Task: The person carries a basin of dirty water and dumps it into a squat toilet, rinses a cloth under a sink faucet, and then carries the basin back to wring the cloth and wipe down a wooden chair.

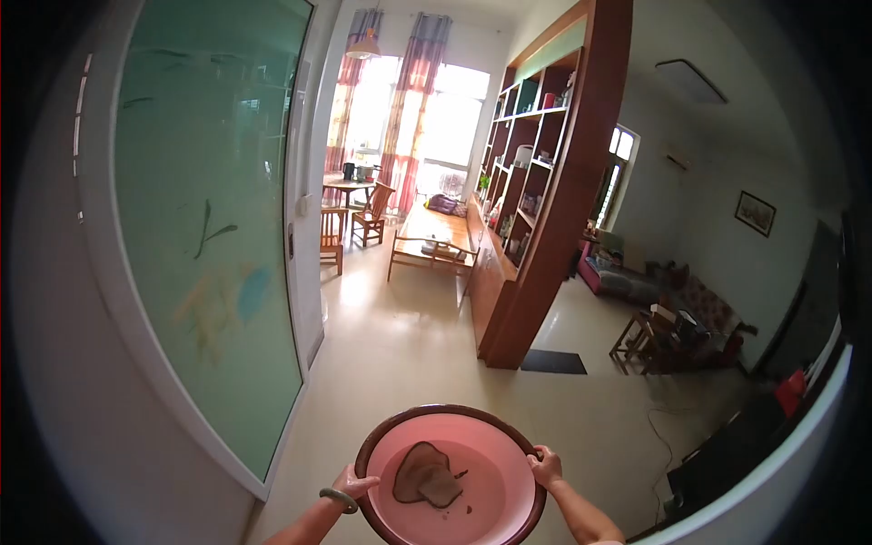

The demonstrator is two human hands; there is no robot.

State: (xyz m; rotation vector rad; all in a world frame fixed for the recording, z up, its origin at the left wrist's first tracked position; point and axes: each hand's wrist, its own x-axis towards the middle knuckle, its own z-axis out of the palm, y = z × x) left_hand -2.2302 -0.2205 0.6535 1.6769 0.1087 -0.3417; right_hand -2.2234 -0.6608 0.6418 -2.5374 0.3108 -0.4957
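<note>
A pink basin (495, 436) with a dark brown rim is held out in front, low in the view, with water in it. A brownish-grey cloth (424, 474) with a dark edge lies in the water, left of the middle, with a few small dark bits beside it. My left hand (355, 480), with a bangle (338, 500) at the wrist, is closed on the left rim, thumb over the edge. On the opposite side my right hand (546, 466) grips the right rim.
A green glass door (213, 227) stands at the left. Ahead are a wooden shelf unit (536, 182), a bamboo bed (436, 227), chairs (371, 218) and a dark mat (553, 362). A cable (663, 436) runs over the floor at the right, near a dark cabinet (727, 445).
</note>
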